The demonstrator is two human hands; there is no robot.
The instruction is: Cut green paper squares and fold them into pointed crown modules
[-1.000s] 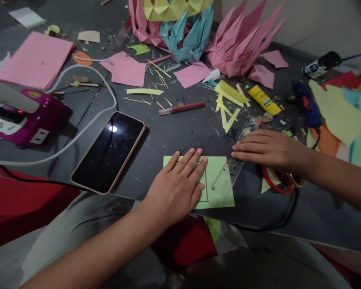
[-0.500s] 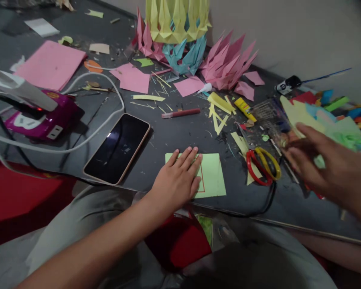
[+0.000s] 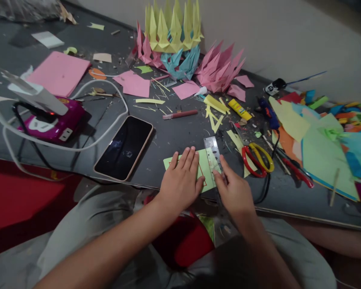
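My left hand (image 3: pixel 182 174) lies flat, fingers stretched, on a light green sheet of paper (image 3: pixel 209 184) near the table's front edge. Red lines are drawn on this sheet, partly hidden under the hand. A clear ruler (image 3: pixel 210 143) lies across the paper's right side, and my right hand (image 3: pixel 233 186) grips it by its right edge. To the right of that hand are scissors (image 3: pixel 260 160) with one red and one yellow handle. A dark smartphone (image 3: pixel 124 147) rests to the left of the paper.
Folded paper crowns in yellow (image 3: pixel 174 34) and pink (image 3: pixel 219 68) stand along the wall. A purple power socket block (image 3: pixel 57 120) with white cables sits at left. Red-handled pliers (image 3: pixel 297 170), a glue gun (image 3: pixel 269 112) and stacked coloured paper (image 3: pixel 327 160) lie at right.
My right hand has come left from the right side of the table, bringing the ruler onto the green paper. My left hand still presses the sheet.
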